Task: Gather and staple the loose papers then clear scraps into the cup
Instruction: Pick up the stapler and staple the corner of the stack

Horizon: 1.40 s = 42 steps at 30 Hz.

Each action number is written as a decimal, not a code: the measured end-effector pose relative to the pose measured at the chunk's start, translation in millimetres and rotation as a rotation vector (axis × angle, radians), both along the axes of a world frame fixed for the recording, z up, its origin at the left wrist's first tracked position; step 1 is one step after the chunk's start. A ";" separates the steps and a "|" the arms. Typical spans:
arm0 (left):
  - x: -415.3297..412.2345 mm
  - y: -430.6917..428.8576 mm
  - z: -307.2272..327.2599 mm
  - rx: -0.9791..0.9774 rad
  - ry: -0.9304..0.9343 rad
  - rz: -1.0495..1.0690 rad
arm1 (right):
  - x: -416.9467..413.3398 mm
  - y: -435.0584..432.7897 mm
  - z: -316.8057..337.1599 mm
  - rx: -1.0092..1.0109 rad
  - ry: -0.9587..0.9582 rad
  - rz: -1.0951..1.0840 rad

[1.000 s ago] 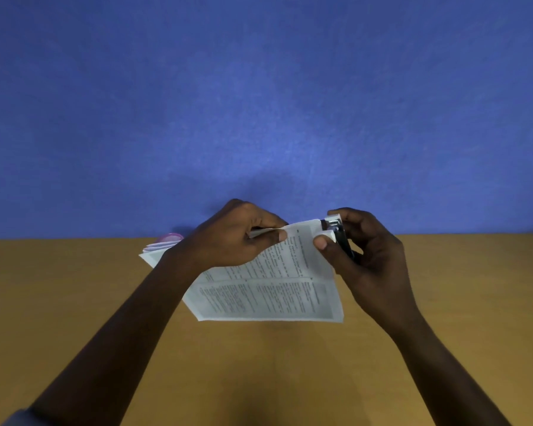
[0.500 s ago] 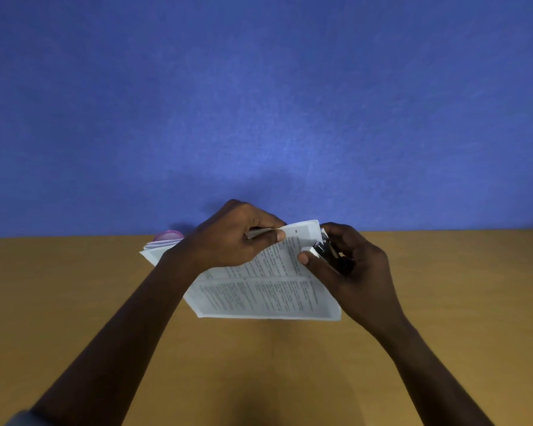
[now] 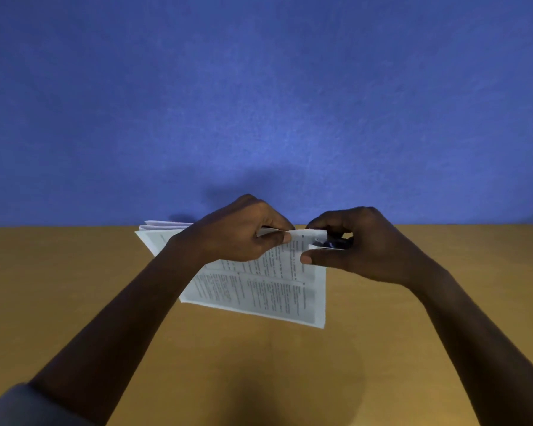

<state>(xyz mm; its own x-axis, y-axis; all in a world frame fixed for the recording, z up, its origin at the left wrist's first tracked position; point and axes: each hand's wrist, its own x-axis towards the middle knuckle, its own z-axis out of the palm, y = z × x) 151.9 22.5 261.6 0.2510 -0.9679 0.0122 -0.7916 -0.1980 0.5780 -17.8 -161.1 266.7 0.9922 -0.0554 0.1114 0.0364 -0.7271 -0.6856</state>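
Note:
A stack of white printed papers is held above the wooden table, tilted toward me. My left hand pinches the stack near its top edge, thumb on the front sheet. My right hand grips a small dark stapler clamped over the stack's top right corner; most of the stapler is hidden by my fingers. The left ends of the sheets fan out behind my left wrist. No cup shows in the view.
A blue wall rises directly behind the table's far edge. Bare wooden tabletop spreads left, right and in front of the papers. A grey sleeve cuff shows at the bottom left.
The stapler has turned from upright to lying flat over the corner of the stack, and my right hand has closed around it. The pink object behind the papers is no longer visible.

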 end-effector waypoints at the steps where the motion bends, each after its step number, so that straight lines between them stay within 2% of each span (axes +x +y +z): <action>1: -1.1 -0.8 0.9 0.013 -0.008 -0.004 | 1.5 -2.6 2.6 -0.020 0.014 0.024; 16: -3.4 -5.9 4.3 0.105 -0.103 -0.039 | 19.5 -16.9 19.4 -0.059 0.266 0.161; 42: 4.4 -24.5 -10.3 0.132 -0.144 -0.137 | 44.9 -33.5 10.9 -0.086 0.403 0.396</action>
<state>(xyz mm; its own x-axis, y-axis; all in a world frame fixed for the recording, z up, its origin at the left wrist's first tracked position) 156.3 -2.0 251.2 0.1220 -0.9884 -0.0908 -0.8888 -0.1495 0.4332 27.1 -194.6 277.6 0.9004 0.3221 -0.2926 0.0653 -0.7648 -0.6410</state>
